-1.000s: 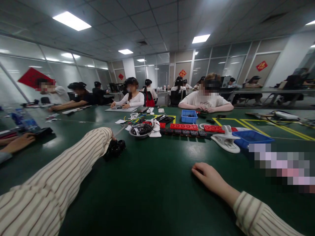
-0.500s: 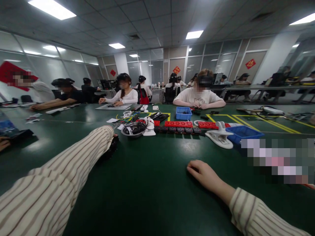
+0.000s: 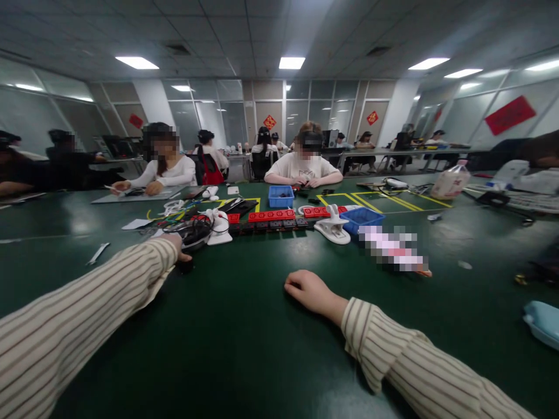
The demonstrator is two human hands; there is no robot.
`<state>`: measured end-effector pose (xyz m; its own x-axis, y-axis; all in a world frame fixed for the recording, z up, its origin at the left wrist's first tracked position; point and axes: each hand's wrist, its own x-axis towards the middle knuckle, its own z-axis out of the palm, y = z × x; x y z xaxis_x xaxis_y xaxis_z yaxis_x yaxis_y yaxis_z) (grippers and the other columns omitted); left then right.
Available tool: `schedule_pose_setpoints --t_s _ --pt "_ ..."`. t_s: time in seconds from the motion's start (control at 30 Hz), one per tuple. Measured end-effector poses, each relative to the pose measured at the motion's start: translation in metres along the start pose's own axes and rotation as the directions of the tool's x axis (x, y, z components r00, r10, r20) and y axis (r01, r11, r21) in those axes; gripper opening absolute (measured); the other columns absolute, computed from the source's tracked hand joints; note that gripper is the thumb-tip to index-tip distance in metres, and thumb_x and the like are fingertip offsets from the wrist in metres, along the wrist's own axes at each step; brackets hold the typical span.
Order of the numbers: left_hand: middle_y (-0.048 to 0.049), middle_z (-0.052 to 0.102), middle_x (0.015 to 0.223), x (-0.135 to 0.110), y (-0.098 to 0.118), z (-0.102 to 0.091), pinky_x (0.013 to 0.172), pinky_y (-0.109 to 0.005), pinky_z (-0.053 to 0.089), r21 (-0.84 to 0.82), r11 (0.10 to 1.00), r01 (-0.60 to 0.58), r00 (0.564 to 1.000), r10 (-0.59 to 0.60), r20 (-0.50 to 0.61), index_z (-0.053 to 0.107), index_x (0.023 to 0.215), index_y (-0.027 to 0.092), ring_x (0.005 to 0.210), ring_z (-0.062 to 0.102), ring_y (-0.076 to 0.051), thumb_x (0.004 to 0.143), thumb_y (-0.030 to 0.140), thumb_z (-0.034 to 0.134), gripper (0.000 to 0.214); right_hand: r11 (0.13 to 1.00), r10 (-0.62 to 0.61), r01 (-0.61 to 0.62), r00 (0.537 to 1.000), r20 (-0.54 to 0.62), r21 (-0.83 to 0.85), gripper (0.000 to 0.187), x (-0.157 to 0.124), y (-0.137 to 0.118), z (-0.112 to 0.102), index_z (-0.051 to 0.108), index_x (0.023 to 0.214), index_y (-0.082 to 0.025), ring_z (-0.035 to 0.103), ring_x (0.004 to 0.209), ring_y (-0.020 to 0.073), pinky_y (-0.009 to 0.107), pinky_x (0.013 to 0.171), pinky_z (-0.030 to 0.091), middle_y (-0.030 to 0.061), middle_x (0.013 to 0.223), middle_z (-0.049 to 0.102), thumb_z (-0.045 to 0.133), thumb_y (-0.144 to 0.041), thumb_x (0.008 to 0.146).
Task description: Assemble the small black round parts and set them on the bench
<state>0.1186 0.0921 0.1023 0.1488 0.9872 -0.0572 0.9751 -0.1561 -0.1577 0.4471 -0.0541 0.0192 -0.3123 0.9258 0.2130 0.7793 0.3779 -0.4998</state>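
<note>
My left hand (image 3: 178, 245) reaches forward in a striped sleeve (image 3: 131, 273) to the left end of the clutter. Its thumb shows beside a small black object (image 3: 186, 267); the other fingers are hidden, and what they close on I cannot make out. Just beyond it is a bowl (image 3: 198, 235) with black cables, beside a white clip-on device (image 3: 218, 228). On the bare green tabletop (image 3: 244, 326), my right hand (image 3: 309, 289) rests with its fingers curled in and nothing visible in them.
Red power strips (image 3: 271, 216) run across the table past a white clamp (image 3: 334, 227). Two blue bins (image 3: 280, 196) stand near them. A pixelated item lies to their right. A jug (image 3: 450, 180) and a light-blue case (image 3: 542, 323) are farther right. Co-workers sit opposite (image 3: 304, 166).
The view has swung right, so the table items sit farther left. My left hand has come more into sight beside the bowl. The right hand keeps its curled pose on the table.
</note>
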Motion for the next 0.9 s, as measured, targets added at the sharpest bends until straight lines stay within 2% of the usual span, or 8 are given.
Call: schedule_pose_setpoints --t_s 0.07,0.17,0.33,0.4,0.47,0.67,0.83,0.9 --pt "-0.0071 0.066 0.076 -0.002 0.026 -0.005 0.071 -0.032 0.046 0.049 0.999 -0.022 0.995 0.017 0.095 0.066 0.076 0.007 0.082 0.061 -0.027 0.072 0.039 0.067 0.032 1.0 -0.003 0.003 1.0 -0.013 0.011 0.016 -0.001 0.001 0.001 0.063 0.074 -0.016 0.054 0.072 0.0143 0.024 0.068 0.037 0.0032 0.074 0.061 0.051 -0.021 0.081" --pt "-0.0126 0.068 0.091 -0.01 0.073 -0.012 0.072 -0.033 0.045 0.06 0.993 -0.101 0.989 0.094 0.11 0.069 0.082 0.013 0.092 0.06 -0.032 0.072 0.047 0.062 0.037 0.999 -0.006 0.008 0.999 -0.042 0.042 0.014 -0.002 0.003 0.004 0.063 0.072 -0.017 0.053 0.071 0.0144 0.024 0.068 0.037 0.0028 0.073 0.061 0.052 -0.02 0.08" --pt "-0.0166 0.066 0.099 -0.04 0.165 -0.014 0.082 -0.04 0.041 -0.025 0.981 -0.194 0.981 0.193 -0.016 0.066 0.092 0.012 0.096 0.06 -0.031 0.079 0.047 0.053 0.04 0.992 0.046 -0.028 0.987 -0.155 0.12 0.013 -0.001 0.006 0.005 0.06 0.068 -0.017 0.053 0.067 0.0132 0.022 0.062 0.036 0.0006 0.068 0.059 0.053 -0.02 0.079" --pt "-0.0149 0.067 0.098 -0.051 0.197 -0.008 0.089 -0.043 0.036 -0.087 0.968 -0.235 0.969 0.227 -0.097 0.064 0.092 0.012 0.098 0.059 -0.031 0.081 0.047 0.05 0.039 0.985 0.111 -0.073 0.961 -0.254 0.156 0.016 0.001 0.009 0.006 0.059 0.071 -0.017 0.052 0.066 0.0131 0.022 0.061 0.037 0.0006 0.068 0.058 0.048 -0.022 0.082" --pt "-0.0129 0.066 0.099 -0.059 0.22 0.001 0.085 -0.042 0.039 -0.175 0.949 -0.26 0.958 0.232 -0.168 0.059 0.1 0.014 0.098 0.059 -0.03 0.082 0.049 0.047 0.041 0.974 0.185 -0.122 0.916 -0.356 0.192 0.019 0.002 0.014 0.007 0.057 0.075 -0.016 0.052 0.066 0.0135 0.023 0.061 0.038 0.0014 0.07 0.058 0.042 -0.023 0.085" --pt "-0.011 0.064 0.102 -0.057 0.237 0.037 0.083 -0.035 0.041 -0.394 0.868 -0.303 0.933 0.186 -0.308 0.05 0.105 0.015 0.098 0.059 -0.025 0.088 0.041 0.04 0.034 0.962 0.247 -0.143 0.822 -0.513 0.232 0.015 0.006 0.022 0.015 0.055 0.087 -0.016 0.054 0.073 0.0154 0.026 0.067 0.042 0.0034 0.08 0.058 0.043 -0.026 0.084" --pt "-0.0101 0.065 0.1 -0.041 0.231 0.048 0.081 -0.034 0.043 -0.453 0.813 -0.366 0.914 0.222 -0.341 0.05 0.105 0.016 0.096 0.06 -0.025 0.088 0.041 0.038 0.033 0.967 0.239 -0.123 0.733 -0.637 0.222 0.026 0.03 0.012 0.018 0.05 0.103 -0.013 0.05 0.091 0.0192 0.033 0.081 0.041 0.0106 0.099 0.053 0.036 -0.029 0.087" --pt "-0.009 0.065 0.101 -0.034 0.23 0.05 0.086 -0.035 0.041 -0.455 0.795 -0.401 0.903 0.259 -0.343 0.051 0.107 0.017 0.098 0.059 -0.024 0.088 0.037 0.04 0.03 0.974 0.213 -0.101 0.722 -0.659 0.205 0.026 0.047 0.006 0.017 0.051 0.103 -0.014 0.048 0.094 0.0191 0.033 0.085 0.039 0.0103 0.102 0.052 0.035 -0.028 0.088"
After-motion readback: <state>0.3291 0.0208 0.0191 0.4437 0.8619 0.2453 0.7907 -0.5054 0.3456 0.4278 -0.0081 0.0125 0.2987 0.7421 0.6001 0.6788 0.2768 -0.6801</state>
